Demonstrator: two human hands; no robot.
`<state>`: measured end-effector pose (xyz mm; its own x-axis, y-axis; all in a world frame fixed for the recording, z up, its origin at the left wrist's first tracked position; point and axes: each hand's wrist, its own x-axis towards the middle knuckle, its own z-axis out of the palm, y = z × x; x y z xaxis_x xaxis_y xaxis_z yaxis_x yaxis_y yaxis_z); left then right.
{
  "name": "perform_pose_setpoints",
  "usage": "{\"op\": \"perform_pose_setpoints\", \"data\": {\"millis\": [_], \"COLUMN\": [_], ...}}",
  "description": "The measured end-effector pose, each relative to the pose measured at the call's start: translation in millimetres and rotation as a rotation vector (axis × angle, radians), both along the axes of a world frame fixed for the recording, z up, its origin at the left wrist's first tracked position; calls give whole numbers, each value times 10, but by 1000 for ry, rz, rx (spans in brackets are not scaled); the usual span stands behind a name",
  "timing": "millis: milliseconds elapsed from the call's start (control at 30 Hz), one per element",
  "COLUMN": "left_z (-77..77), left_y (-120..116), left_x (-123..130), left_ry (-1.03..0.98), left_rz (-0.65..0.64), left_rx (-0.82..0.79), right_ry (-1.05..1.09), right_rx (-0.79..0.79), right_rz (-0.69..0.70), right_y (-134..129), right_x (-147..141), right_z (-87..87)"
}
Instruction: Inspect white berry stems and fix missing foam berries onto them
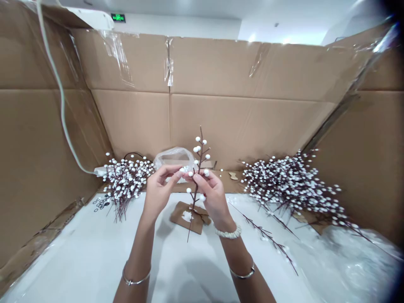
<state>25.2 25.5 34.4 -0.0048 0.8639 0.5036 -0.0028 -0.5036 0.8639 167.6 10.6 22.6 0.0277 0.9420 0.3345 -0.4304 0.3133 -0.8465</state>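
Observation:
A brown artificial berry branch (195, 194) stands nearly upright, bearing several white foam berries, its bare tip pointing up. My right hand (213, 198) pinches its stem around the middle between thumb and fingers. Beside the stem, at the same height, my left hand (159, 189) is closed at the fingertips on a small white berry (182, 170). Exactly how the berry meets the twig is hidden by the fingers. Under the branch, a torn piece of brown cardboard (181, 225) with a white patch lies on the white table (94, 256).
Bundles of white-berried branches lie at left (126, 179) and right (284, 185). Loose twigs (271, 239) rest nearer me on the right, beside clear plastic wrap (350, 261). Behind my hands is a plastic bag (173, 155). Small dark rings (101, 203) lie left. Cardboard walls (221, 122) surround the table.

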Motion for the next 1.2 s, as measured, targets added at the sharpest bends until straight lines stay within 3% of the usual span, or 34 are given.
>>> {"op": "perform_pose_setpoints", "data": {"millis": [233,433,700,1200], "left_z": [28,-87,-182,-214], "left_y": [12,84,128,124], "left_x": [28,195,335,509], "left_ry": [-173,-246,-244,-230], "left_rz": [-7,-8,12,-3], "left_rx": [-54,-49,-51,-49], "right_ry": [-26,-63,-137,-210], "right_rx": [23,4,30,-34], "right_rz": [26,-6,-11,-92], "right_y": [-21,38,66,15], "right_x": [-20,97,255,399], "right_z": [11,16,-40,-16]}}
